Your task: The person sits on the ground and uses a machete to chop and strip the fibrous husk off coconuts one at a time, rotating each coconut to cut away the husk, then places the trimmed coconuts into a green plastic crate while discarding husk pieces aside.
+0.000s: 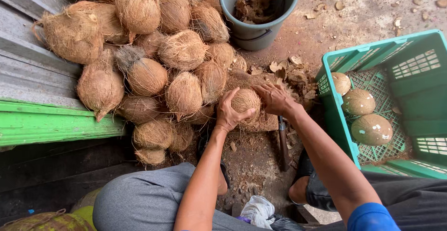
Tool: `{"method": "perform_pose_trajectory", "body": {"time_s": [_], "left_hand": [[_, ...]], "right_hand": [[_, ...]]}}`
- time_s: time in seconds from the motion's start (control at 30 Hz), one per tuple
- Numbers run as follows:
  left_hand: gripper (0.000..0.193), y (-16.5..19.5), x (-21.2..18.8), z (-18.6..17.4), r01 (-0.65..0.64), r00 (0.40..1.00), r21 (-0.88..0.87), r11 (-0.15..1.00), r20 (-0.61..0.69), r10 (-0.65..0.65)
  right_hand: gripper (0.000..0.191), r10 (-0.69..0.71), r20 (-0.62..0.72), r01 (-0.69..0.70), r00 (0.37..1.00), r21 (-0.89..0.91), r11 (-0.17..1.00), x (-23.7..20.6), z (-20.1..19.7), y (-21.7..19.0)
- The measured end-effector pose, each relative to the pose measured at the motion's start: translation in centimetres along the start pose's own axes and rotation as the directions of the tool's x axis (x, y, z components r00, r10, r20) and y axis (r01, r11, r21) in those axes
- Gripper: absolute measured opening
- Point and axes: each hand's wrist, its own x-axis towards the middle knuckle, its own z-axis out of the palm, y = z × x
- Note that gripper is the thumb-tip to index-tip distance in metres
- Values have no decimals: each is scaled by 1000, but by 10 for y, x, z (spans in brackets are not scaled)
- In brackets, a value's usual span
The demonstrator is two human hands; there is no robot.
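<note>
Both hands' grip (251,104) cups coconut (245,100) | between palms, beside pile (153,49)

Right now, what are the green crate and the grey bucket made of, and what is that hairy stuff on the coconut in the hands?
The green crate looks like moulded plastic: smooth, even colour, lattice walls. The grey bucket seems plastic too, with a matte skin and a thin rim. The coconut, held between the left hand and right hand, wears dry brown husk fibre, stringy and rough.
</note>
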Motion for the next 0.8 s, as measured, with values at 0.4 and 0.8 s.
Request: {"method": "perform_pose_trajectory", "body": {"time_s": [0.4, 0.8], "left_hand": [[122, 19, 5, 20, -127, 988, 490, 863, 137, 68], [115, 23, 6, 25, -189, 981, 583, 790, 146, 127]], "right_hand": [[23, 63, 42, -60, 997, -62, 996, -40, -4, -1], [21, 278, 42, -281, 960, 123, 952, -79, -5, -31]]}}
